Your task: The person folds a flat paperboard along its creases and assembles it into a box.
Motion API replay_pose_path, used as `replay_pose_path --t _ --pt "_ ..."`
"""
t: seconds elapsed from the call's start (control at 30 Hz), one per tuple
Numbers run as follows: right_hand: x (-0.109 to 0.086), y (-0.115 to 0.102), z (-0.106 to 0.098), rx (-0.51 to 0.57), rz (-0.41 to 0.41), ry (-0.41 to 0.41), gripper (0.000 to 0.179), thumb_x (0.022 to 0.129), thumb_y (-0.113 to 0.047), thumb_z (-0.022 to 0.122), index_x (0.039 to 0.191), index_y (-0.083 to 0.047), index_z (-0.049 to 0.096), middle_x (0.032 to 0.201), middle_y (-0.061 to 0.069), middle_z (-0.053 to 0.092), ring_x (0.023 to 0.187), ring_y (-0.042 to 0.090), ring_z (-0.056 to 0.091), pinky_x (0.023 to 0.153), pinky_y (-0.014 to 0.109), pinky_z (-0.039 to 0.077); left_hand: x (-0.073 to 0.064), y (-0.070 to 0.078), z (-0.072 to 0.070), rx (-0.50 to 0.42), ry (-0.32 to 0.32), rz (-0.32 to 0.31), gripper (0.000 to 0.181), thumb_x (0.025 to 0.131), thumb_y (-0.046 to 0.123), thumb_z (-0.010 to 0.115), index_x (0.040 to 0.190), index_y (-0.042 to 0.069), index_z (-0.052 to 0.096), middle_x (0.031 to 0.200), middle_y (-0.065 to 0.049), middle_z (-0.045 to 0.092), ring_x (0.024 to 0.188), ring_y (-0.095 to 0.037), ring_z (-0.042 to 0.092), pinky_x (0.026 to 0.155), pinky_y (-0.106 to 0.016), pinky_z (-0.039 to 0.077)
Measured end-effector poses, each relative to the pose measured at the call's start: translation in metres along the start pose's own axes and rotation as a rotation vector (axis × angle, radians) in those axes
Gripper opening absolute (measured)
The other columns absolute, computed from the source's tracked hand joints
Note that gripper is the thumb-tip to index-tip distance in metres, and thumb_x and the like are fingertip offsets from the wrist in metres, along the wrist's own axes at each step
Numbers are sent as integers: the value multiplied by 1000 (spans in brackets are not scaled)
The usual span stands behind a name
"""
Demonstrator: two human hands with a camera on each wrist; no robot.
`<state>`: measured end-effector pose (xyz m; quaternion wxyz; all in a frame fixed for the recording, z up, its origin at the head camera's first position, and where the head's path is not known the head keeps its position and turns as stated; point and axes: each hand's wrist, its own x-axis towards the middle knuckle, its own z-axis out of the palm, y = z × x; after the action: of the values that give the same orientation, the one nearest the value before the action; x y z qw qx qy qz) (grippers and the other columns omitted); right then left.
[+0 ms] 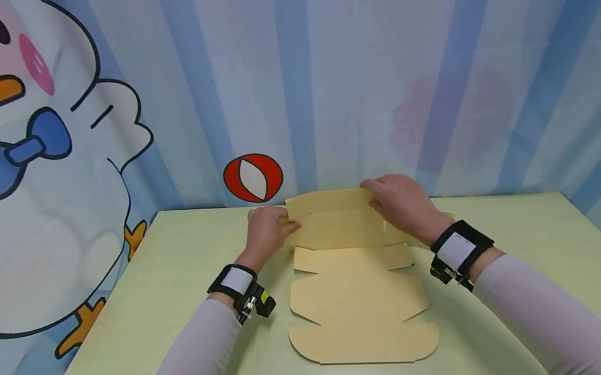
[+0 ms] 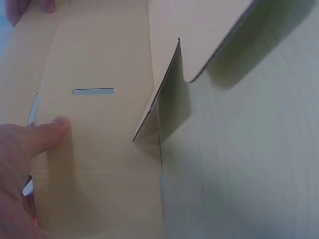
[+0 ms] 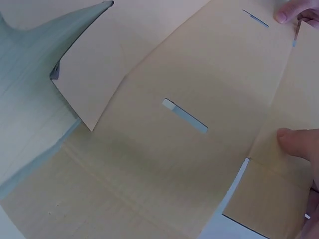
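Note:
A flat die-cut cardboard box blank (image 1: pixel 358 291) lies on the table, its far panel (image 1: pixel 338 229) folded up to stand nearly upright. My left hand (image 1: pixel 268 230) pinches that panel at its left end, thumb (image 2: pixel 50 135) on the near face and fingers mostly hidden behind. At the top right, my right hand (image 1: pixel 406 206) grips the upper flap, its thumb (image 3: pixel 296 142) pressed on the cardboard. Two narrow slots pierce the panel; one slot (image 2: pixel 93 91) shows in the left wrist view. A small side flap (image 2: pixel 162 97) sticks up beside the fold.
The pale table (image 1: pixel 529 273) extends to both sides of the cardboard. Behind its far edge hangs a striped blue and white curtain (image 1: pixel 345 85), with a printed cartoon duck (image 1: pixel 36 239) at the left. Wrist cameras are strapped to both arms.

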<state>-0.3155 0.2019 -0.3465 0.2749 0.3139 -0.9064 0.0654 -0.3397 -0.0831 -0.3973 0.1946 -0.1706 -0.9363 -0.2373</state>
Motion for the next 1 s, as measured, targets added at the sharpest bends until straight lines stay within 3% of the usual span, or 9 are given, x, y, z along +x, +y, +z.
replay_pose_path --t 0.1,0.17,0.23,0.3,0.4,0.5,0.73,1.0 --pt "-1 -1 0 11 23 -10 30 87 -3 71 116 -3 66 94 14 75 85 31 71 71 45 58 0 0 -1 6 3 1 49 80 30 82 52 13 47 51 5 26 53 -16 44 73 -36 33" --pt "-2 -1 1 15 31 -17 26 89 -2 68 115 -4 67 93 13 75 83 30 71 69 43 59 1 0 0 8 -1 -5 51 81 30 82 52 10 45 53 3 26 53 -20 45 73 -36 32" --pt "-4 -3 1 6 23 -26 23 90 1 65 113 -5 68 89 12 75 79 28 71 67 42 59 0 1 0 -1 -2 -9 36 81 30 82 59 6 63 50 2 43 60 -22 56 75 -36 36" --pt "-7 -4 2 -7 6 -33 26 89 7 62 111 -5 69 86 11 75 76 27 71 66 40 59 0 1 0 -10 -10 -8 20 81 29 81 80 9 79 61 -2 66 73 -24 66 78 -38 38" --pt "-13 -6 5 -21 -25 -36 36 83 16 61 110 -5 72 87 10 76 78 27 72 66 39 60 -1 2 1 -16 -19 -5 28 81 28 81 108 20 79 90 -3 79 90 -22 71 81 -39 41" --pt "-18 -6 8 0 -40 -28 44 77 21 59 109 -6 74 91 10 77 83 28 73 68 40 61 -1 2 2 -6 -20 -3 28 81 25 82 109 22 78 96 -2 79 92 -22 71 81 -40 41" --pt "-26 -5 13 9 -63 -14 46 80 19 59 113 -8 75 100 8 78 91 28 73 70 40 61 -3 1 3 -29 2 -3 33 82 2 75 110 21 78 102 -3 78 99 -25 71 84 -44 42" --pt "-31 -6 14 -14 -79 2 39 83 12 66 114 -9 75 104 8 77 94 28 72 72 40 61 -2 0 3 -23 4 25 36 81 0 72 108 23 79 101 -1 78 96 -24 71 81 -43 42"
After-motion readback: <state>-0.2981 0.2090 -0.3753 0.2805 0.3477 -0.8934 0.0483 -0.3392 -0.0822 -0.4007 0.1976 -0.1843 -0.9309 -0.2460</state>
